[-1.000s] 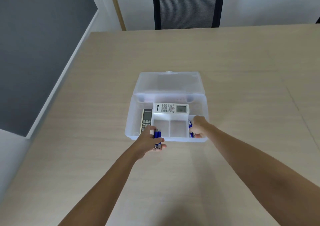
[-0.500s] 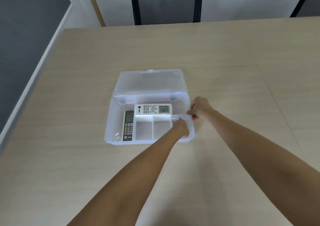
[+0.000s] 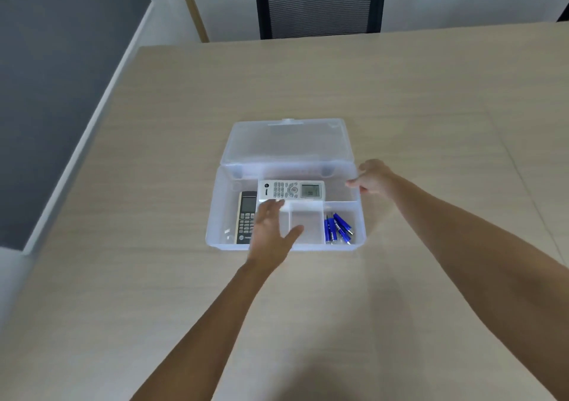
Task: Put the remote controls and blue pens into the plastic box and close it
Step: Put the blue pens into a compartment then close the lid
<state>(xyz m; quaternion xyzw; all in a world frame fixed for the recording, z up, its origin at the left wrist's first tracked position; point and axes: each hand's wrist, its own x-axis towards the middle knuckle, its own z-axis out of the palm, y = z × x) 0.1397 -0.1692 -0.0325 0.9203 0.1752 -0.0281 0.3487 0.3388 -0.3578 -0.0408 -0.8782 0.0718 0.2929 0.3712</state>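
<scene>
Now the left hand (image 3: 271, 234) hovers with its fingers (image 3: 269, 213) spread and empty, palm down over the near-middle part of the plastic box (image 3: 215, 216). The tips lie just at the near edge of the white remote (image 3: 291, 190); whether they touch it I cannot tell. Just left of these fingers the dark remote (image 3: 245, 220) lies with its long axis running away from the person, partly hidden by the hand. The white remote lies crosswise beyond the fingertips, its long axis left to right. To the right of the hand, past one bare compartment, the blue pens (image 3: 337, 228) lie bundled in the near-right compartment, pointing roughly away from the person.

The right hand (image 3: 371, 177) is at the box's far-right rim, fingers loosely curled with thumb and forefinger near the edge; it holds nothing that I can see, and whether it pinches the rim is unclear.

Beyond both hands the lid (image 3: 286, 143) lies thrown back flat on the counter (image 3: 431, 123), hinged along the far side of the box, its long axis left to right. That, I judge, is what the coming move turns on: everything seems to be inside, so the lid must be swung toward the person. The right hand is the nearer to it, just short of its right corner; the left must reach across the box.

Both forearms stretch forward, the left angled to the right, the right angled inward to the left.
</scene>
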